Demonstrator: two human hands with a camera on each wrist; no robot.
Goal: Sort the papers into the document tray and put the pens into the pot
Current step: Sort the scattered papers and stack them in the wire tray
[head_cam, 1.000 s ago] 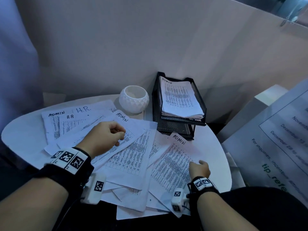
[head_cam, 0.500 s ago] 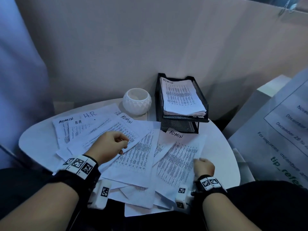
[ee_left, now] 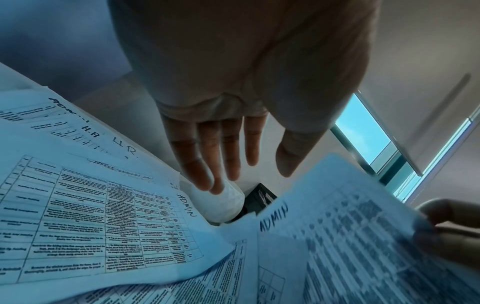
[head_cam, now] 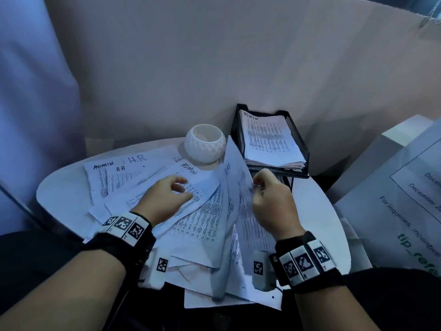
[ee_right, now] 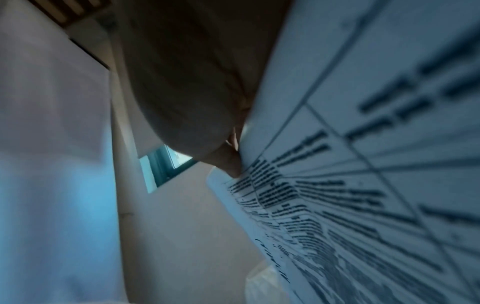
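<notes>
Printed papers [head_cam: 202, 216] marked ADMIN and H.R. lie spread over the round white table [head_cam: 317, 211]. My right hand [head_cam: 259, 187] pinches one ADMIN sheet [head_cam: 235, 177] by its edge and holds it lifted and tilted, just in front of the black mesh document tray [head_cam: 298, 137], which holds an ADMIN stack. The right wrist view shows the thumb [ee_right: 228, 164] pressed on that sheet [ee_right: 363, 185]. My left hand [head_cam: 176, 191] hovers over the pile with relaxed fingers [ee_left: 221, 160] and holds nothing. The white faceted pot [head_cam: 205, 146] stands left of the tray. No pens are visible.
A cardboard wall [head_cam: 214, 68] stands close behind the table. Blue cloth [head_cam: 31, 115] hangs at the left. A large printed notice [head_cam: 405, 199] and a white box [head_cam: 393, 134] crowd the right side. Papers overhang the table's near edge toward my lap.
My right hand has gone from the table's near right edge up toward the tray, lifting the ADMIN sheet off the pile. The left hand's fingers have loosened over the pile.
</notes>
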